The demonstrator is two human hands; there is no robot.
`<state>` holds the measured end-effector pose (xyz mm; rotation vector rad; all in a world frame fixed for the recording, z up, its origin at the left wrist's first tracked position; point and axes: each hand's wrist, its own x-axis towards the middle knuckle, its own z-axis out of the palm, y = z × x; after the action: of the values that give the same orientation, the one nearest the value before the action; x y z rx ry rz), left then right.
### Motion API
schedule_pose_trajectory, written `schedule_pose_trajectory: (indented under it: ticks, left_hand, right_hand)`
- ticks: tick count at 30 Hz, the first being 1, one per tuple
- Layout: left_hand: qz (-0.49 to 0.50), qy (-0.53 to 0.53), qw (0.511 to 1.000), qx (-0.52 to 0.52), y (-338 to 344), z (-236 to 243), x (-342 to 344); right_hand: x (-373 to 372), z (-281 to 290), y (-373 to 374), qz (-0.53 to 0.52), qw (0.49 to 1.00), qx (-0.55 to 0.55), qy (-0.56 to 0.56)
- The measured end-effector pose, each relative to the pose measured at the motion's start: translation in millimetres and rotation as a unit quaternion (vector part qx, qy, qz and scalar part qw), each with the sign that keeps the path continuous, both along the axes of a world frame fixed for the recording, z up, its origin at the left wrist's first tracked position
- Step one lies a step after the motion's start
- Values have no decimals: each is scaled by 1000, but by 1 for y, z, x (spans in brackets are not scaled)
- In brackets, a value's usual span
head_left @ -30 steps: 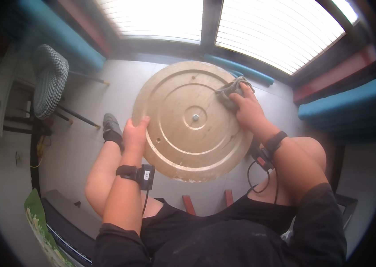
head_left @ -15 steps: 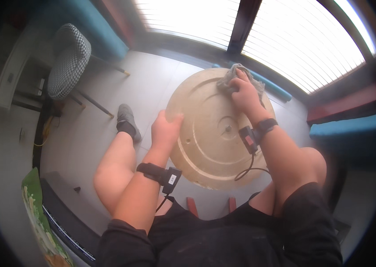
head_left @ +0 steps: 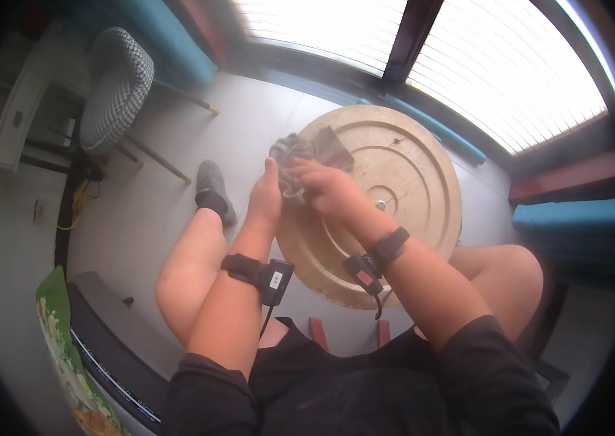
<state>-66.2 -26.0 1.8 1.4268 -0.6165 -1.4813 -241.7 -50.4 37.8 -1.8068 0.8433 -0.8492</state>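
Bends the right hand's (head_left: 331, 192) fingers (head_left: 307, 171) against a bunched grey cloth (head_left: 289, 149), slightly parted; cannot tell whether pinching it. Holds the left hand (head_left: 267, 200) upright beside the cloth with thumb raised and other fingers hidden; cannot tell how closed. Has the cloth lying over the 10 o'clock edge of a large tan disc (head_left: 424, 185), grooved in rings around a central bolt (head_left: 380, 206). Crosses the disc at 5 o'clock with the right forearm (head_left: 435, 272), standing in the way there. Meets a grey shoe (head_left: 213, 182) at 9 o'clock, a checked chair (head_left: 115, 91) farther out at 10, blue rolls (head_left: 435, 129) just beyond the rim at 1 and reddish bars (head_left: 318, 333) near 6 and 7. Carries labels, white on the left wrist's box (head_left: 276, 282) and reddish on the right wrist's box (head_left: 362, 272), too small to read. Leaves the disc's face bare from 12 to 3, with pale floor (head_left: 253, 123) running from rim toward chair.
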Motion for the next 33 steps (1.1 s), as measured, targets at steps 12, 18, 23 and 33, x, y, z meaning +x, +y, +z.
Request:
schedule_pose_trajectory:
  ticks: [12, 18, 23, 33]
  left_hand:
    - [-101, -72, 985, 122, -1, 26, 16]
    - [-60, -109, 985, 119, -5, 12, 28]
    - [-44, -115, 987, 104, -6, -8, 44]
    - [-41, -413, 908, 61, -9, 36, -16]
  right_hand:
    - [-15, 20, 73, 92, 992, 73, 50]
    - [-40, 25, 111, 221, 960, 77, 152]
    - [-96, 41, 105, 316, 896, 143, 277]
    - [-217, 56, -32, -29, 868, 166, 466]
